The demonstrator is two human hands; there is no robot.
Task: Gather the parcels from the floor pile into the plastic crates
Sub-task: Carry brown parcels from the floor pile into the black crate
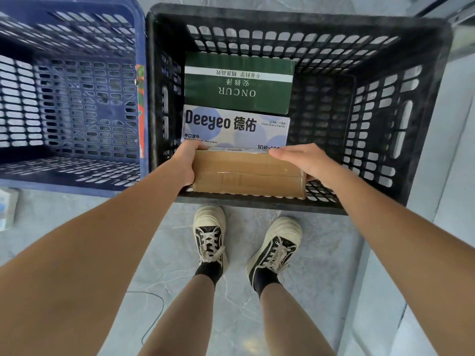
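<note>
A taped brown cardboard parcel (248, 173) sits inside the black plastic crate (372, 199), against its near wall. My left hand (186, 163) grips the parcel's left end and my right hand (304, 161) grips its right end. Beyond it in the same crate lie a pale blue Deeyeo wipes box (235, 127) and a green ONCUR box (239, 83). The right half of the black crate holds nothing.
A blue plastic crate (77, 181) stands touching the black crate's left side, with nothing in it. A small pale packet (7, 211) lies on the grey floor at the far left. My feet stand just before the black crate. A thin cable crosses the floor.
</note>
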